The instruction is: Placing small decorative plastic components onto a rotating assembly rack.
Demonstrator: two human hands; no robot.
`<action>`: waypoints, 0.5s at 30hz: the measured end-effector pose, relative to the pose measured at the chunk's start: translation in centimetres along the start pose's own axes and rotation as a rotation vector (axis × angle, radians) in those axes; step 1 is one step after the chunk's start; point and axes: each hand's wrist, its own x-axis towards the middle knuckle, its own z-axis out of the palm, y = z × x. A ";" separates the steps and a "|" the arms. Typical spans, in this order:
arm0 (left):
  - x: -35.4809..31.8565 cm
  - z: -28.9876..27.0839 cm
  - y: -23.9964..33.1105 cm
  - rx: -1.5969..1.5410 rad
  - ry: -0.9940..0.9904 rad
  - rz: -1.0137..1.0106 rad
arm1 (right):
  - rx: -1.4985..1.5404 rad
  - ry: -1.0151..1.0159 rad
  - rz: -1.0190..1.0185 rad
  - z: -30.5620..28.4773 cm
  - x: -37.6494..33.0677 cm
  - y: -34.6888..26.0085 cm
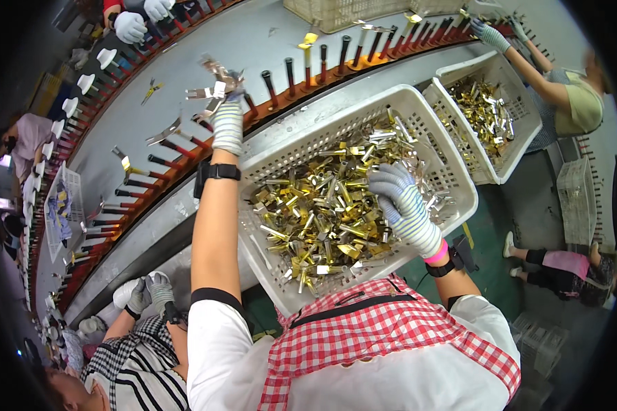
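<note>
Two striped-gloved hands in view, both busy with small gold and silver metal parts (343, 212).

Left hand (227, 127): out over the orange rail (274, 109), fingers clamped on a bunch of silver metal pieces (216, 89). Bunch is motion-blurred and hides most of the fingertips. Dark watch (219, 172) on that wrist.

Right hand (406, 212): palm down on the heap at the right side of the white perforated crate (448, 161), fingers curved, thumb slightly apart. Can't tell if they grip any piece. Pink band (436, 252) on that wrist.

Part locations: bunch in left fingers, loose heap in the crate, a few seated on the rods (344, 55) (red with black tops) standing along the rail. One example is a yellow piece (308, 41) on a rod beyond the crate. Another piece (151, 90) lies loose on the gray surface (185, 61), left of the left hand.

Around: second white crate (467, 149) with similar parts just right of the first. Co-worker's gloved hand (492, 35) at the rods, upper right. White gloves (130, 27) of another person, upper left. Third person's gray gloves (154, 294), lower left. White knobs (86, 83) top the far row.
</note>
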 end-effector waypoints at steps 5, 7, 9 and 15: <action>1.6 0.9 5.5 0.203 -0.208 -0.309 | 0.061 0.111 0.316 -4.1 -2.0 6.9; -0.6 -1.3 1.9 0.257 -0.202 -0.260 | 0.127 0.078 0.502 -4.3 -1.1 10.1; -3.5 -1.6 0.8 0.143 -0.157 -0.401 | -0.020 0.037 0.493 -3.9 0.0 14.1; -8.2 -1.0 8.6 -0.603 0.083 -0.531 | -0.404 -0.438 0.398 -3.0 3.7 20.0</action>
